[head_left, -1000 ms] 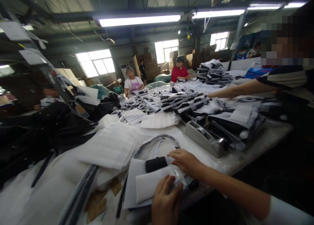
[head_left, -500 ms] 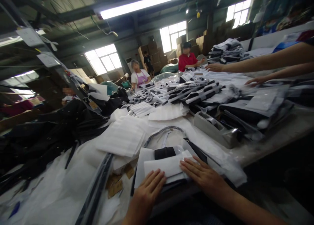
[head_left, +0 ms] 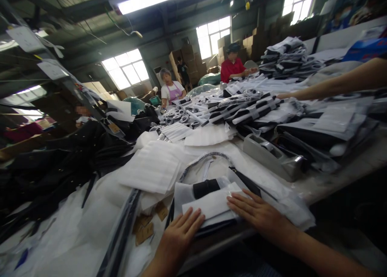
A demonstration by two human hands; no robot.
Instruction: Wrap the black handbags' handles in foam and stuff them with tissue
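A dark handbag (head_left: 208, 229) lies flat before me, with its wrapped handle (head_left: 208, 158) arching away on the far side. White foam sheet (head_left: 208, 204) covers much of its front, and a black band (head_left: 206, 187) shows above the foam. My left hand (head_left: 184, 230) rests flat on the bag's left part, fingers extended. On the right end of the foam lies my right hand (head_left: 252, 208), its fingers stretched out and slightly apart. Neither hand grips anything. The palms hide the bag's lower corners.
A grey tape dispenser (head_left: 272, 156) stands to the right. Foam sheets (head_left: 152, 164) are stacked at the left, beside brown tags (head_left: 144, 232) and black bags (head_left: 75, 160). Wrapped pieces (head_left: 242, 107) are heaped farther back. A co-worker's arm (head_left: 332, 85) reaches in from the right.
My view has shifted slightly. Both hands stay flat on the bag. The co-worker's arms at the right have moved; only one shows plainly now.
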